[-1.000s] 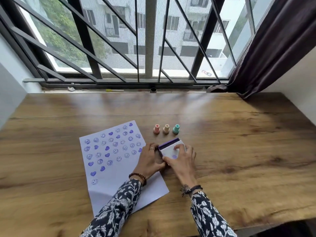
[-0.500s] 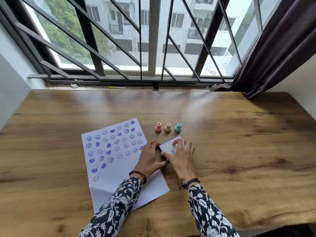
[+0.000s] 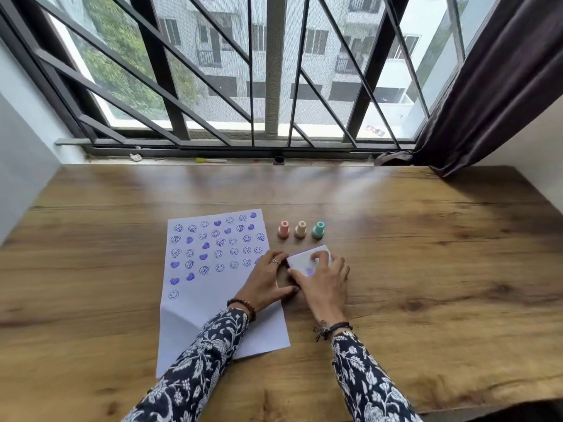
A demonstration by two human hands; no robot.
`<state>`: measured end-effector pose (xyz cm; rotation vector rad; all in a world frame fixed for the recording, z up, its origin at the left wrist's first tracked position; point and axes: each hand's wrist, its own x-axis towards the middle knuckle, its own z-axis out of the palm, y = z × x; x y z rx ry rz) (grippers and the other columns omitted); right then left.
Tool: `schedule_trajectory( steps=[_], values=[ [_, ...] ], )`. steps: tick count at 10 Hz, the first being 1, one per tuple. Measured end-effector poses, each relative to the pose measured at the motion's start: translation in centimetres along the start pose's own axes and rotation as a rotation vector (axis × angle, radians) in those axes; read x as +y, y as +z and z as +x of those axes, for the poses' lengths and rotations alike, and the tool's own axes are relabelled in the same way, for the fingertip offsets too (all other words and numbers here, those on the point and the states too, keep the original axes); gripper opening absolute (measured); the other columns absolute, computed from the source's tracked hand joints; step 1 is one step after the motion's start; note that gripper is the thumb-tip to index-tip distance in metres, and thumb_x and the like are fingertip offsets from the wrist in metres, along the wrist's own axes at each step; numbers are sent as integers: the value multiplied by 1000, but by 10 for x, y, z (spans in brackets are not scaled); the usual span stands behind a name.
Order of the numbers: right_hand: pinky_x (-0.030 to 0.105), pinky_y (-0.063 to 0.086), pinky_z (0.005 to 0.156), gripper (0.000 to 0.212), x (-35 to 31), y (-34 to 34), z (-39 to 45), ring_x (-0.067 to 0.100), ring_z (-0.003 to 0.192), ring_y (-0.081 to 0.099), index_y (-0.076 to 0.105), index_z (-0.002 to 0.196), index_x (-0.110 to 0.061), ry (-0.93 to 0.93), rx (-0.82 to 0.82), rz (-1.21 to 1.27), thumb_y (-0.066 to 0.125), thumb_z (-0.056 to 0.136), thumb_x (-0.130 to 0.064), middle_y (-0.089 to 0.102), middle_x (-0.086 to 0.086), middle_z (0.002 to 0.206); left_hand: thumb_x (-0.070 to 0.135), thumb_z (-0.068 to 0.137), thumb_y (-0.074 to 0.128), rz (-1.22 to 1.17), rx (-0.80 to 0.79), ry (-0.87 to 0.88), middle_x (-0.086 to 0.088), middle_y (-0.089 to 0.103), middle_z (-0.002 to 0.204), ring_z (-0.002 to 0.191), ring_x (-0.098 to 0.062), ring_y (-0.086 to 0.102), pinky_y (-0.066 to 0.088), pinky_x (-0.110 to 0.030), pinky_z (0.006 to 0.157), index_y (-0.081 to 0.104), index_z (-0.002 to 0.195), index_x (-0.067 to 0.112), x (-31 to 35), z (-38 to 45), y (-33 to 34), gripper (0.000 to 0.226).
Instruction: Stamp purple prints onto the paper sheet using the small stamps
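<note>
Both hands are on the little white ink pad box (image 3: 306,261), which sits on the wooden surface (image 3: 426,254) just right of the paper sheet (image 3: 213,300). The right hand (image 3: 324,280) lies flat across the lid with fingers spread, pressing down on it, and a purple smudge shows on the lid between the fingers. The left hand (image 3: 268,280) rests partly on the right edge of the paper, with its fingers curled against the left side of the box and the thumb reaching along the near edge, so it's steadying the box rather than wrapping around it. A thin purple edge peeks out along the far side of the box; can't tell if the lid is fully down or not. The sheet's far half is covered in purple smiley and heart prints in rough rows, while the near half is blank with a crease running across it. Just beyond the box, three small stamps stand upright in a row, close together but apart: a pink stamp (image 3: 283,229), a peach stamp (image 3: 300,229) and a teal stamp (image 3: 318,229). Neither hand is touching any of them.
</note>
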<state>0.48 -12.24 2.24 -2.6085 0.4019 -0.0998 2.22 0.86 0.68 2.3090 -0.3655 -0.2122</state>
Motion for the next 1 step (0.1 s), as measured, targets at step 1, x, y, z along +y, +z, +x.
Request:
schedule_trajectory(
  steps=[1],
  values=[
    [36, 40, 91, 61, 3, 0, -2, 29, 111, 41, 51, 116, -19, -10, 48, 5, 69, 70, -54, 47, 13, 122, 19, 72, 73, -32, 5, 15, -17, 43, 130, 121, -26, 41, 20, -13, 100, 38, 130, 1, 0, 1, 3, 70]
  ],
)
